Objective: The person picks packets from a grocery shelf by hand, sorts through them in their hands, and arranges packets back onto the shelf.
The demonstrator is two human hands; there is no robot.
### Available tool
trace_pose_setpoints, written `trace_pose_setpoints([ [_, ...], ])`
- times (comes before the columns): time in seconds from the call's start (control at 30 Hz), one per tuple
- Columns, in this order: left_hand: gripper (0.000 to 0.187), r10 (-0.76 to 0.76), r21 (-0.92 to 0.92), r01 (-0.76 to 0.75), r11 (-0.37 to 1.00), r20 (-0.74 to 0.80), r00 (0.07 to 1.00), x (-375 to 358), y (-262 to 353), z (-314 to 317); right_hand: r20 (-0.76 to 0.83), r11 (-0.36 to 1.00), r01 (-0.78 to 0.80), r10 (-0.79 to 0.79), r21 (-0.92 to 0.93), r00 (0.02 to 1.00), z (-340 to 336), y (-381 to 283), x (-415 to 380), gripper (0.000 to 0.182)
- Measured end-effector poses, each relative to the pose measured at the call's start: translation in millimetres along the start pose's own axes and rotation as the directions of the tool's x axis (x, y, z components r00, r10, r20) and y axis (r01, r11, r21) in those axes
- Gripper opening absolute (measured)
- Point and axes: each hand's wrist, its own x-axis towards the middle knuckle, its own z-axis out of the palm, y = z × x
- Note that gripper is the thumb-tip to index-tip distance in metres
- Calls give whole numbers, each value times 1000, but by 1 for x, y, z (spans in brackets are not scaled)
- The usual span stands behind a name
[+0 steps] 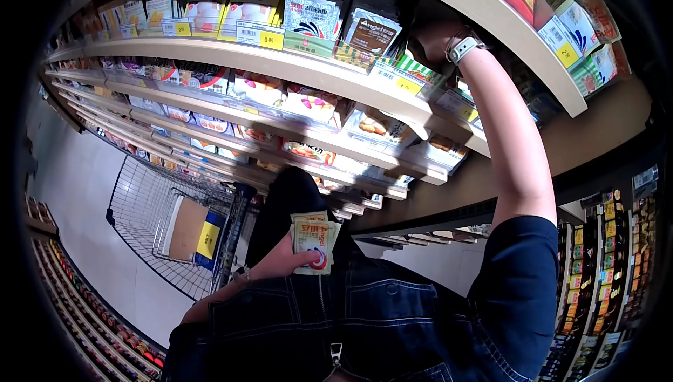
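My left hand (284, 261) is closed around a few small pale-yellow Angel sachets (315, 243), held fanned out in front of my body. My right arm stretches up to a shelf, and my right hand (436, 37) reaches in among the hanging or standing sachets there. Shadow covers its fingers, so whether they grip anything cannot be made out. Just left of it stand brown Angel sachets (371, 31) and blue-white sachets (310, 16). A green-striped packet (418, 69) shows below the hand. A watch (463, 50) sits on my right wrist.
A wire shopping cart (137, 203) stands at lower left, with a cardboard box (188, 228) in it. Price tags line the shelf edge (329, 73). Lower shelves hold bagged goods (312, 104). The upper shelf edge (526, 28) overhangs my right forearm. More stocked shelves (589, 277) rise at right.
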Motion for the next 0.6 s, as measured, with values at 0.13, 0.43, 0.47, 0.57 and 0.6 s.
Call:
trace_pose_setpoints([
  [0.13,60,20,-70,-19,997,3,1000,2,-5,-4,61,946,11,9,-323,998,-20,-13,-7,54],
  [0.43,58,8,-85,-8,996,9,1000,11,-6,-4,-218,989,125,-138,-74,966,17,15,8,44],
  [0.47,57,9,-84,-9,996,6,1000,11,-6,-4,-224,992,123,-123,-15,967,23,19,15,42],
  [0.57,56,1,-68,-1,998,-1,1000,13,-7,-4,-199,993,48,-26,109,980,20,18,19,37],
  [0.6,56,7,-78,-6,997,5,1000,13,-8,-3,-166,993,-23,41,114,985,14,14,18,35],
])
